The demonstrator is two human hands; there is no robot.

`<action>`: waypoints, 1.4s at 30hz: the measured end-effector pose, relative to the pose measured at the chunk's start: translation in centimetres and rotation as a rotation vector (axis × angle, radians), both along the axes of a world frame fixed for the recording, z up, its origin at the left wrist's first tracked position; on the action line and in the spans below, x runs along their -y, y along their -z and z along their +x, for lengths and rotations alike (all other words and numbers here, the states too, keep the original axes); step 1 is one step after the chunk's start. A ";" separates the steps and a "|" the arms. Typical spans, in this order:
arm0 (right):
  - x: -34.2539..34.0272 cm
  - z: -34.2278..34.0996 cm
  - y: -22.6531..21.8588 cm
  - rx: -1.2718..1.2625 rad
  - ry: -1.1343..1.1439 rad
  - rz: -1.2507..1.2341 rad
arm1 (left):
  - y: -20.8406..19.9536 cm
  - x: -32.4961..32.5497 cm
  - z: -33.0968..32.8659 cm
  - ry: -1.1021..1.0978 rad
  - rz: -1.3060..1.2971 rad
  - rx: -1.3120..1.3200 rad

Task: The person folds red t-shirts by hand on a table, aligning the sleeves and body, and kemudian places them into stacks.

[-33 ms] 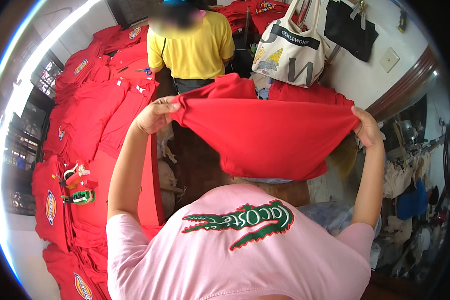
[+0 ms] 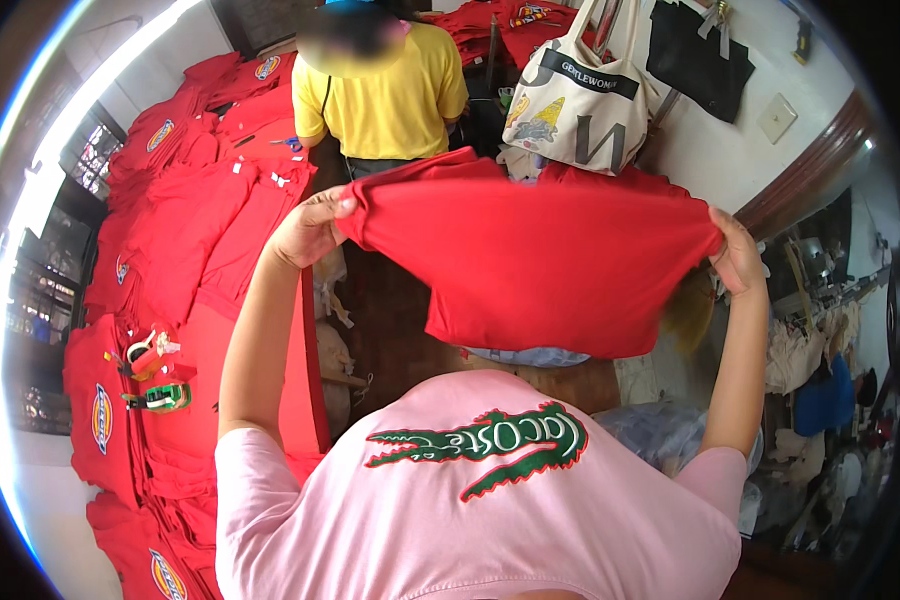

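Note:
A red shirt (image 2: 550, 265) hangs stretched in the air in front of my chest, its upper edge pulled nearly straight between both hands. My left hand (image 2: 312, 228) pinches one upper corner, with the thumb on top. At the opposite corner my right hand (image 2: 736, 255) has its fingers closed on the cloth. Both arms reach forward and apart. The shirt's lower part droops toward me, and a further fold of red fabric shows behind its upper left edge.
On the left, a long table carries piled red shirts (image 2: 175, 230), a green tape dispenser (image 2: 166, 397) and blue-handled scissors (image 2: 288, 144). A person in a yellow shirt (image 2: 385, 100) stands ahead. A cream tote bag (image 2: 575, 110) hangs at the back right. Clear plastic (image 2: 650, 435) lies near my right side.
The shirt's upper edge has risen a little and is blurred, and its lower edge has swung slightly. Both hands keep their grip in nearly the same places.

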State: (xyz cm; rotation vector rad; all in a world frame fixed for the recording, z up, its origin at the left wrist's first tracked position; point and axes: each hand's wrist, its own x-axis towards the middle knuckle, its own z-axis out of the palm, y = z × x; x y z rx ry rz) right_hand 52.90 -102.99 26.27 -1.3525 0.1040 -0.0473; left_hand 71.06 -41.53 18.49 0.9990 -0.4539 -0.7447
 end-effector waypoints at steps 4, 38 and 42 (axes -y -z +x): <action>-4.6 0.0 -3.1 0.149 0.134 0.078 | 0.4 3.0 -0.1 -0.232 -0.371 -0.247; -31.6 1.7 -0.6 0.616 0.127 -1.000 | -6.5 12.7 -5.1 -0.428 0.389 1.268; -29.5 1.5 1.6 0.697 0.096 -1.014 | -3.3 13.6 -4.3 -0.222 0.492 0.921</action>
